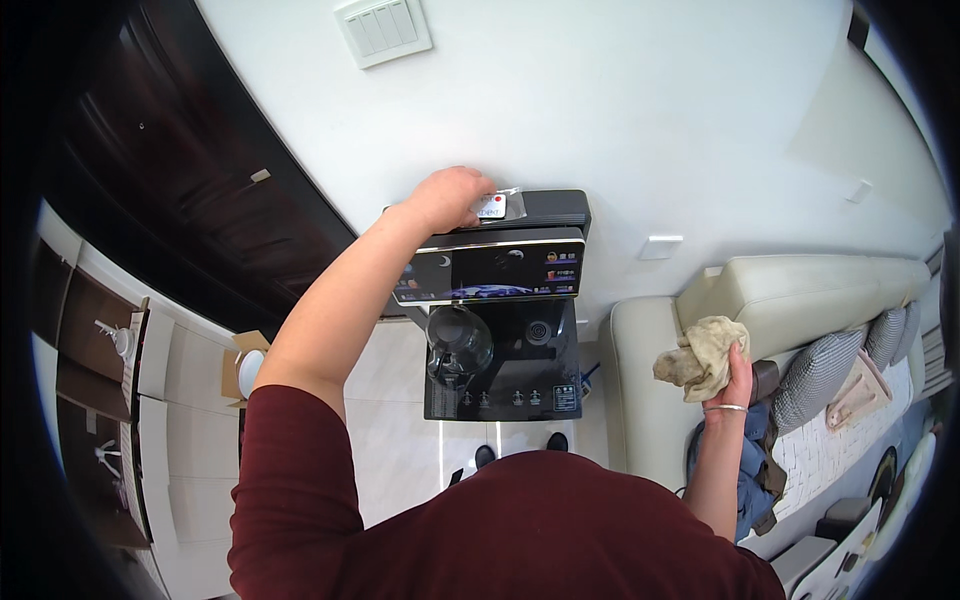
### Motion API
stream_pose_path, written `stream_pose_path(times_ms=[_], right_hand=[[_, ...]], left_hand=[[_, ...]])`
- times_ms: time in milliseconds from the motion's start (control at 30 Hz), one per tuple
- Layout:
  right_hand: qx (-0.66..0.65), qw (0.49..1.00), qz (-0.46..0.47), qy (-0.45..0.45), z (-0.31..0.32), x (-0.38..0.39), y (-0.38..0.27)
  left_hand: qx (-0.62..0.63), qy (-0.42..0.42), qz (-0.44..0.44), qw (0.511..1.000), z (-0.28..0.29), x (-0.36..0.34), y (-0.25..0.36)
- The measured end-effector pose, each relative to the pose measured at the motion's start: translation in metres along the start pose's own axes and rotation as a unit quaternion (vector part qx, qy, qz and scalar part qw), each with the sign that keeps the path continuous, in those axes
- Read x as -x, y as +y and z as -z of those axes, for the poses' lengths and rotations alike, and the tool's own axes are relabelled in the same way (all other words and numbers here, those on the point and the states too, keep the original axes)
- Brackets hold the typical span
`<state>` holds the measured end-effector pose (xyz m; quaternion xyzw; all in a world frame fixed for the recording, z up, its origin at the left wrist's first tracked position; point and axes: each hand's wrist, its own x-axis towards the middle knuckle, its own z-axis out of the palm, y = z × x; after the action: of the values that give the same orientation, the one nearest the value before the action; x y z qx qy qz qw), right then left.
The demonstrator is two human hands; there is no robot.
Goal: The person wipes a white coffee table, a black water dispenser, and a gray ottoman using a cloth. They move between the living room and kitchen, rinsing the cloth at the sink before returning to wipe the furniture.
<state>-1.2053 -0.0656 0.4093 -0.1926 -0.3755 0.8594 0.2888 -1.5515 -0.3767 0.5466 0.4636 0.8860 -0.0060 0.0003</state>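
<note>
My left hand (455, 200) reaches to the top of a black tea-bar machine (500, 345) against the wall. Its closed fingers are on a small white item with a red dot in a clear plastic sleeve (498, 206), perhaps a remote. That item is at the machine's dark top (555, 207), above the glossy display panel (490, 272). Lower on the machine, a dark glass kettle (458, 342) stands on the left of the black worktop. Out to the right, my right hand (737, 378) grips a crumpled, stained beige cloth (712, 358), held up in front of the sofa.
A pale sofa (790, 290) stands at the right, with striped cushions (818, 375) and dark blue clothing (755, 470) on it. A dark door (190, 150) is at the left, near an open cardboard box (250, 342). A switch plate (383, 30) is on the wall.
</note>
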Motion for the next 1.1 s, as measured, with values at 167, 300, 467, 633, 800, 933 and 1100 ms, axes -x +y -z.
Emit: stream_pose_path(times_ms=[167,300,467,633,800,933,1100], right_hand=[[0.001,0.999,-0.028,-0.016,0.001,-0.020,-0.001],[0.026,0.999,-0.025,-0.029,-0.014,-0.039,-0.009],[0.042,0.996,-0.014,-0.083,-0.065,-0.066,-0.019],[0.044,0.990,0.020,-0.134,-0.112,-0.076,-0.015],[0.053,0.991,0.037,-0.117,-0.133,-0.064,-0.010],[0.061,0.990,0.052,-0.118,-0.137,-0.051,-0.007],[0.065,0.992,0.063,-0.085,-0.135,-0.040,-0.005]], left_hand=[[0.104,0.039,0.048,0.993,0.010,0.010,0.001],[0.651,0.056,0.073,0.753,0.027,0.037,-0.003],[0.825,0.098,-0.025,0.557,0.023,0.069,0.002],[0.832,0.108,0.031,0.544,0.030,0.081,0.003],[0.804,0.097,0.141,0.570,0.034,0.062,-0.008],[0.738,0.026,0.167,0.653,0.023,0.032,-0.007],[0.554,0.019,0.130,0.822,-0.004,-0.002,-0.005]])
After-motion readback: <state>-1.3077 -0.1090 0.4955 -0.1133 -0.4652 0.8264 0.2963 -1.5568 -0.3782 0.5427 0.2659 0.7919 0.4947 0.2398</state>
